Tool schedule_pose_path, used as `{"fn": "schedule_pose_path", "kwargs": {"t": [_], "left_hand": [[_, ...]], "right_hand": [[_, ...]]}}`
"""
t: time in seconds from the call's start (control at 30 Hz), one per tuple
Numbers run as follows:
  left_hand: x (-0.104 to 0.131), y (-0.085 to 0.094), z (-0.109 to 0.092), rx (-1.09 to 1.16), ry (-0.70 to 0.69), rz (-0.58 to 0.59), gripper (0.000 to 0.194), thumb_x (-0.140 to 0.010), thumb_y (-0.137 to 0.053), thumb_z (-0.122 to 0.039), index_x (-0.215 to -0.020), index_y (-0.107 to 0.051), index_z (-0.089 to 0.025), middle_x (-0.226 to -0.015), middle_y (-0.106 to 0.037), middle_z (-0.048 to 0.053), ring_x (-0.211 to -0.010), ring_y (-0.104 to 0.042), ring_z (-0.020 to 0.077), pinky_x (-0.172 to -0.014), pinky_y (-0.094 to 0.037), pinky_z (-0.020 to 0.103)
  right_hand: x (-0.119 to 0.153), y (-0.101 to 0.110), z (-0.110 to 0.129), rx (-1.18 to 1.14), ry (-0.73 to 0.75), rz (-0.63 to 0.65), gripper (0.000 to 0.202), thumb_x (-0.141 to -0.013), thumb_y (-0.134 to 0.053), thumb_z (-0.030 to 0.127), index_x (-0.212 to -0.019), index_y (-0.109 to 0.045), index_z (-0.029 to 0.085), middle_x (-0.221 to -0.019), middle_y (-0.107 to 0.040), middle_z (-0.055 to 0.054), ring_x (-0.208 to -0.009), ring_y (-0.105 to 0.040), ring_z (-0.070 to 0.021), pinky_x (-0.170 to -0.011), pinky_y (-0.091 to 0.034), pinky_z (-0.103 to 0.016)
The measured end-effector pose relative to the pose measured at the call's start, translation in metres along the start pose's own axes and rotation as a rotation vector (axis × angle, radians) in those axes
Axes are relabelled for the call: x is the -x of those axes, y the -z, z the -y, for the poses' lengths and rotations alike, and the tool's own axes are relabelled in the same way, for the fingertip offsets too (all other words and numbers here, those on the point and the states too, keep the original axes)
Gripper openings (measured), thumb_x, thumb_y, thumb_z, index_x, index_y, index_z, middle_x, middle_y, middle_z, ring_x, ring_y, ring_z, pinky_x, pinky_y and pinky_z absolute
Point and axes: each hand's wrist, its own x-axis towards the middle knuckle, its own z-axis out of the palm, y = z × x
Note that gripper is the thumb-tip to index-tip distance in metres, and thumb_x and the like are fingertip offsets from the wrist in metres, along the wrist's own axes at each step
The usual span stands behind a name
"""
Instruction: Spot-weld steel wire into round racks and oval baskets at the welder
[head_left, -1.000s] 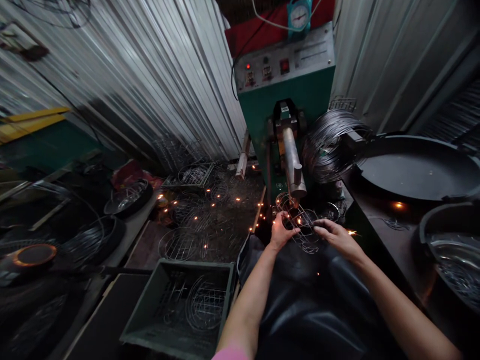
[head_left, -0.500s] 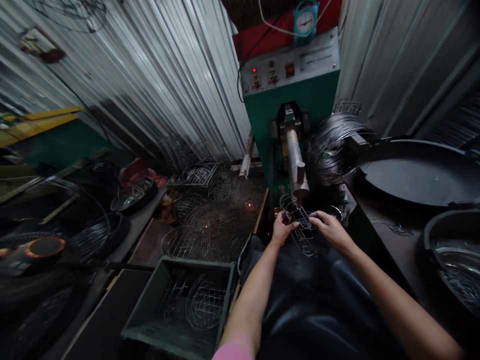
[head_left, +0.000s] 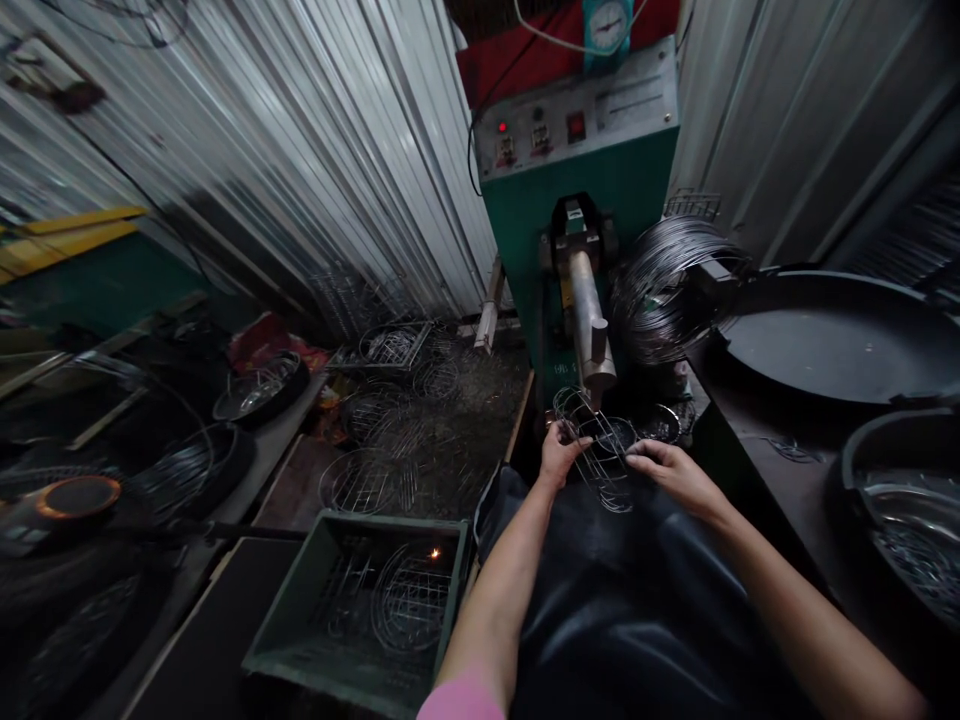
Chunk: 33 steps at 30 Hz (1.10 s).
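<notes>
My left hand [head_left: 559, 456] pinches the side of a rounded wire rack [head_left: 600, 455], made of thin bent wires with straight bars across. The rack is tilted beneath the metal electrode arm [head_left: 592, 335] of a green spot welder [head_left: 517, 220]; whether the tip touches the wire is hard to tell. On the other side, my right hand [head_left: 671, 477] has thumb and forefinger pressed together at the rack's right edge. What lies between those fingertips is too small to make out. A dark apron [head_left: 600, 620] covers my lap below the rack.
A green crate [head_left: 281, 640] with wire racks stands at lower left, a bright spark over it. More wire racks [head_left: 367, 480] lie beyond. At right are a wire coil [head_left: 667, 290], a large black pan [head_left: 817, 340] and a deep basin [head_left: 847, 490].
My right hand has shifted slightly right and down, away from the middle of the rack. My left hand keeps its hold, and the rack has turned a little. A spark now shows over the crate.
</notes>
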Motion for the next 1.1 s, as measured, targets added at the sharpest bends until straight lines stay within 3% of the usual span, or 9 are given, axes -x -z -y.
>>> {"fn": "schedule_pose_path", "kwargs": {"t": [0.23,0.37,0.5,0.63,0.8,1.1], "left_hand": [[-0.006,-0.004,-0.005,0.058,0.037,-0.004,0.049,-0.051,-0.08,-0.027,-0.089,-0.051,-0.016,-0.073,-0.057,-0.002,-0.069,-0.057,0.0109,-0.072,-0.045,0.027],[-0.007,-0.002,-0.005,0.091,0.005,0.041,0.054,-0.055,-0.078,-0.027,-0.1,-0.051,-0.015,-0.082,-0.06,0.002,-0.077,-0.058,0.0137,-0.077,-0.046,0.031],[0.0,0.001,0.001,0.052,0.055,0.104,0.067,-0.052,-0.079,-0.026,-0.111,-0.048,-0.018,-0.086,-0.057,0.001,-0.082,-0.057,0.0138,-0.074,-0.048,0.029],[0.011,-0.001,0.003,0.042,0.156,0.118,0.062,-0.052,-0.078,-0.032,-0.107,-0.05,-0.019,-0.083,-0.055,0.0,-0.076,-0.056,0.0122,-0.062,-0.048,0.023],[0.015,-0.005,-0.002,0.098,0.203,0.105,0.06,-0.054,-0.076,-0.039,-0.103,-0.051,-0.018,-0.085,-0.055,0.002,-0.073,-0.055,0.0131,-0.052,-0.047,0.021],[0.002,-0.002,-0.003,0.108,0.252,0.065,0.054,-0.055,-0.075,-0.041,-0.099,-0.054,-0.018,-0.088,-0.054,0.004,-0.074,-0.052,0.0127,-0.053,-0.051,0.025]], "right_hand": [[-0.016,-0.004,0.011,0.081,0.053,-0.056,0.027,-0.069,-0.058,0.046,-0.072,-0.061,0.02,-0.067,-0.061,-0.001,-0.067,-0.055,-0.0173,-0.062,-0.043,-0.028],[-0.015,-0.005,0.007,0.046,0.072,-0.082,0.027,-0.067,-0.059,0.046,-0.069,-0.062,0.02,-0.07,-0.062,-0.001,-0.069,-0.056,-0.0177,-0.067,-0.044,-0.029],[-0.002,-0.001,-0.001,-0.121,-0.058,-0.048,0.03,-0.062,-0.064,0.046,-0.074,-0.063,0.019,-0.07,-0.063,0.0,-0.065,-0.056,-0.016,-0.064,-0.045,-0.029],[0.012,0.004,0.0,-0.151,-0.123,0.047,0.032,-0.061,-0.066,0.047,-0.071,-0.061,0.018,-0.064,-0.061,0.0,-0.06,-0.055,-0.0146,-0.061,-0.044,-0.028],[0.004,0.004,0.011,-0.119,-0.035,0.018,0.032,-0.064,-0.064,0.05,-0.072,-0.06,0.019,-0.065,-0.06,0.0,-0.061,-0.054,-0.0148,-0.059,-0.044,-0.027],[-0.024,-0.002,0.017,0.027,0.058,-0.037,0.03,-0.068,-0.059,0.049,-0.073,-0.06,0.019,-0.064,-0.059,0.001,-0.061,-0.053,-0.0148,-0.058,-0.042,-0.026]]}}
